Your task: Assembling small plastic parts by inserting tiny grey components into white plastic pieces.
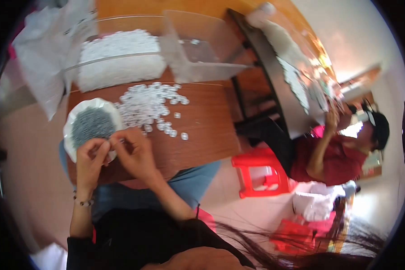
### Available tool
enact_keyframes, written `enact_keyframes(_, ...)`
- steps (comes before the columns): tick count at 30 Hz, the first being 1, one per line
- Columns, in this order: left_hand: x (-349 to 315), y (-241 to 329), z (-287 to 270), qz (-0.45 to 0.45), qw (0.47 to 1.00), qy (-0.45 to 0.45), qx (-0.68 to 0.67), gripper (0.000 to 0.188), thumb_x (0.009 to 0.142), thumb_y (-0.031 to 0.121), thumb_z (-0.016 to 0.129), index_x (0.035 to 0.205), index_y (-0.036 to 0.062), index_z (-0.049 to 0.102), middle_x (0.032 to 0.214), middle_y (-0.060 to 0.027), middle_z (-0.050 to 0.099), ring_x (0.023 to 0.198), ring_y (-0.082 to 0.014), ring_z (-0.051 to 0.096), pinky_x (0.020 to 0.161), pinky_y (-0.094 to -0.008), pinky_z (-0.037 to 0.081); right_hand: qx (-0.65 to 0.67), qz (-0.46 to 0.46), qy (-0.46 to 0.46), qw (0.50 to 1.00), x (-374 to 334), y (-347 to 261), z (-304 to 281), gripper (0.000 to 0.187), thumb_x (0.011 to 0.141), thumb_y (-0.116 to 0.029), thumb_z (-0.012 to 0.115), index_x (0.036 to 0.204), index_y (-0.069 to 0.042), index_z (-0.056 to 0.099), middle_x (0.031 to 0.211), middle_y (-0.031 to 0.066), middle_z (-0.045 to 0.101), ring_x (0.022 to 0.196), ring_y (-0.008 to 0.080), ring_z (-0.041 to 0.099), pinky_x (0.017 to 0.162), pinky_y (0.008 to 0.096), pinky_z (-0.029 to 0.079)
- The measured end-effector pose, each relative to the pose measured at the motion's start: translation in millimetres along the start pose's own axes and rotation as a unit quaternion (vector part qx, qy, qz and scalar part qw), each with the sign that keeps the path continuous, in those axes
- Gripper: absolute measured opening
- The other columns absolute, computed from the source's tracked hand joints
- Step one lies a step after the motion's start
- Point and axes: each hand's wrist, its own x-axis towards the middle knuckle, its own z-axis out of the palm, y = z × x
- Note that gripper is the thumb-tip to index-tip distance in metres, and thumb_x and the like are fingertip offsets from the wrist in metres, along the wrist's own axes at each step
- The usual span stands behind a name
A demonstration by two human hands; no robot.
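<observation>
My left hand (pixel 91 163) and my right hand (pixel 136 152) meet over the near edge of a white scalloped dish (pixel 69 131). Thumb and fingertips are pinched together on both; whatever they hold is too small to make out. Inside the dish lies a heap of tiny grey metal-looking pieces (pixel 92 122). Just right of the dish spreads a pile of small white pieces (pixel 146 104), some with a dark spot in the middle. A few of them lie scattered toward the right on the brown wooden table (pixel 202 130).
Behind the pile stands a clear bin (pixel 117 84) full of white pieces. Beside it sits another clear bin (pixel 184 74) with a few pieces. A white plastic bag (pixel 42 58) hangs at left. Rightward, a person in a red shirt (pixel 330 159) works at a dark table (pixel 274 85), near a red stool (pixel 261 173).
</observation>
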Motion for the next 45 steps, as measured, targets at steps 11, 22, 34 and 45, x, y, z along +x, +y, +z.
enact_keyframes(11, 2.8, -4.7, 11.8, -0.053, 0.994, -0.085, -0.032, 0.019, 0.091, 0.02, 0.062, 0.086, 0.0019, 0.063, 0.071, -0.0004, 0.06, 0.054, -0.0042, 0.049, 0.048, -0.0172, 0.037, -0.114, -0.194, -0.018, 0.974, -9.8, -8.5, -38.6, 0.012, 0.078, 0.0, 0.067, 0.089, -0.005, 0.067, 0.075, 0.0035, 0.061, 0.07, 0.0207, 0.053, 0.067, 0.0308, 0.042)
enact_keyframes(22, -4.2, -5.3, 41.3, -0.056, 0.997, -0.047, 0.01, 0.014, 0.091, 0.015, 0.06, 0.088, 0.0023, 0.064, 0.077, -0.0018, 0.064, 0.057, -0.0034, 0.05, 0.051, -0.0167, 0.04, 0.05, 0.048, 0.019, 0.997, -33.0, 14.2, -57.8, 0.016, 0.087, -0.004, 0.063, 0.102, 0.0, 0.065, 0.085, 0.0026, 0.067, 0.075, 0.0085, 0.056, 0.068, 0.0217, 0.045)
enact_keyframes(34, -5.7, -14.6, 55.4, -0.027, 0.996, -0.083, -0.005, 0.017, 0.092, 0.015, 0.06, 0.094, -0.0008, 0.064, 0.08, -0.0023, 0.065, 0.065, -0.0034, 0.054, 0.058, -0.0181, 0.044, 0.124, 0.198, 0.04, 0.972, -42.6, 13.6, -73.5, 0.01, 0.088, -0.006, 0.065, 0.097, -0.001, 0.065, 0.086, -0.0006, 0.063, 0.074, 0.0032, 0.054, 0.065, 0.0174, 0.044)
enact_keyframes(45, -10.4, -10.9, 53.2, -0.041, 0.993, -0.109, 0.019, 0.016, 0.092, 0.014, 0.061, 0.096, -0.002, 0.064, 0.081, -0.0012, 0.065, 0.07, -0.0039, 0.057, 0.063, -0.0184, 0.046, 0.16, 0.174, 0.066, 0.969, -46.7, 6.5, -64.8, 0.011, 0.086, -0.002, 0.064, 0.096, 0.001, 0.065, 0.088, 0.0021, 0.065, 0.081, 0.0064, 0.058, 0.075, 0.0194, 0.045)
